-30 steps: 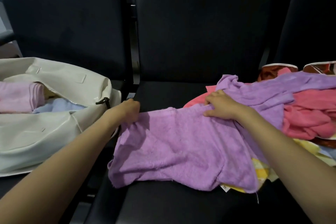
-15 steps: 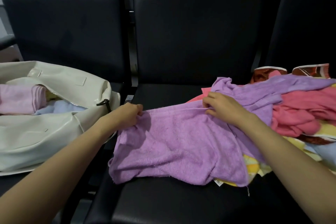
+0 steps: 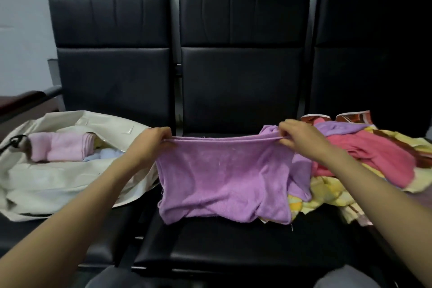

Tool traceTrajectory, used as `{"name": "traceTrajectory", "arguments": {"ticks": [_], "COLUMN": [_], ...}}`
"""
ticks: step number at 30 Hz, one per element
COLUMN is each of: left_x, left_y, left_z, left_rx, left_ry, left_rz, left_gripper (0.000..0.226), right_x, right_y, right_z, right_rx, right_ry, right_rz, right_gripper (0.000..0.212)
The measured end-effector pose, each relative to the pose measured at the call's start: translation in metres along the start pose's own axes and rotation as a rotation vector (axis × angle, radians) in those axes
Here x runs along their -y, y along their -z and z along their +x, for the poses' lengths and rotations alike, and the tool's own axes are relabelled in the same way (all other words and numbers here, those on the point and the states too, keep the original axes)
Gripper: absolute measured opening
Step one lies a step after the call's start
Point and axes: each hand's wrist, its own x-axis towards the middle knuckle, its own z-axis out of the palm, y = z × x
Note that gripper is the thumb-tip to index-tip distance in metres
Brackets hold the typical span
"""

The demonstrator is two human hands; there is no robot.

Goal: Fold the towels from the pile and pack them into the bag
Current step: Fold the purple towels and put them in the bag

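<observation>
A purple towel (image 3: 224,175) hangs stretched above the middle seat, its lower edge resting on the cushion. My left hand (image 3: 152,145) pinches its upper left corner and my right hand (image 3: 301,138) pinches the upper right corner, with the top edge taut between them. On the right seat lies the pile (image 3: 364,161) of towels: pink, purple and yellow patterned ones. The cream bag (image 3: 58,177) lies open on the left seat, holding a folded pink towel (image 3: 63,149) and a pale blue one (image 3: 105,155) beside it.
Three black padded seats (image 3: 240,245) stand in a row against a grey wall, their backrests behind the towel. A dark armrest (image 3: 25,100) is at the far left. My knees show at the bottom edge.
Both hands have lifted the purple towel off the seat and pulled its top edge taut. The view has tilted up, showing the whole backrests and the wall.
</observation>
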Motion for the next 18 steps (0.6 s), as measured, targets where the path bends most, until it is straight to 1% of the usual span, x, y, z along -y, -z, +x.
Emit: {"name": "traceTrajectory", "arguments": {"ticks": [4,7,10,14,16,18], "left_x": [-0.03,-0.057,-0.082,-0.092,-0.093,-0.095], "left_y": [0.042,0.081,0.112,0.122,0.122,0.127], "left_z": [0.007,0.018,0.021,0.011,0.006,0.004], "left_rx": [-0.123,-0.261,-0.432,-0.502,-0.554,-0.646], "left_ry": [0.02,0.003,0.012,0.021,0.026,0.004], "left_rz": [-0.087,-0.132,-0.223,-0.369,-0.421,-0.528], "left_gripper": [0.028,0.022,0.015,0.011,0.013,0.013], "right_x": [0.012,0.022,0.031,0.034,0.037,0.043], "right_y": [0.063,0.105,0.135,0.144,0.149,0.158], "right_z": [-0.003,-0.004,-0.009,-0.022,-0.025,-0.027], "right_rx": [-0.232,-0.392,-0.566,-0.591,-0.662,-0.778], "right_ry": [-0.11,-0.149,-0.18,-0.209,-0.195,-0.148], "right_rz": [0.06,0.095,0.175,0.264,0.317,0.393], "right_gripper": [0.023,0.025,0.019,0.01,0.009,0.009]}}
